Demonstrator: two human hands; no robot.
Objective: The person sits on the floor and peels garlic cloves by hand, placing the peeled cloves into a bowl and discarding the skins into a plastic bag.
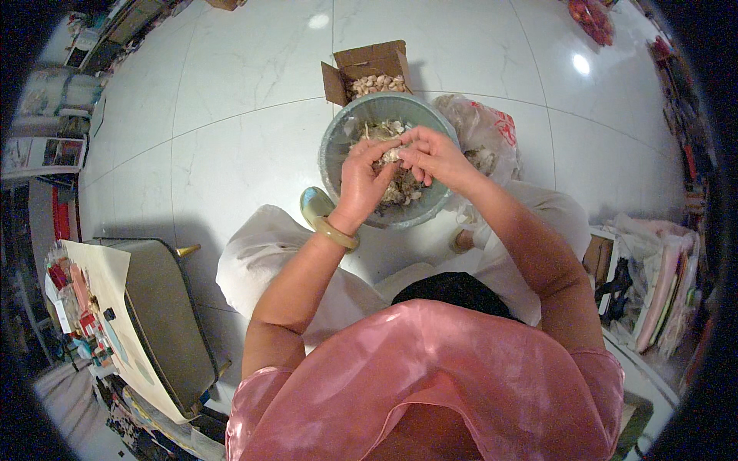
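Both hands meet above a round basin or bin [330, 173] lined with clear plastic. My left hand [364, 173] has its thumb and fingers around a pale garlic bulb [393, 154], partly hidden by the fingers. From the other side, my right hand [433, 157] touches the same bulb with thumb and fingertips. Beneath them lies a heap of dry garlic skins, stalks and roots [403, 193]. Just behind the rim stands an open cardboard box [369, 55] holding many loose garlic cloves [377, 85].
A plastic bag with red print [484, 124] leans against the basin's right side. A slipper [315, 203] is at its lower left. To the left stands a cabinet-like piece [164, 311] with gold legs; stacked wrapped goods [657, 282] are at the right. A red bag [592, 23] lies farther off.
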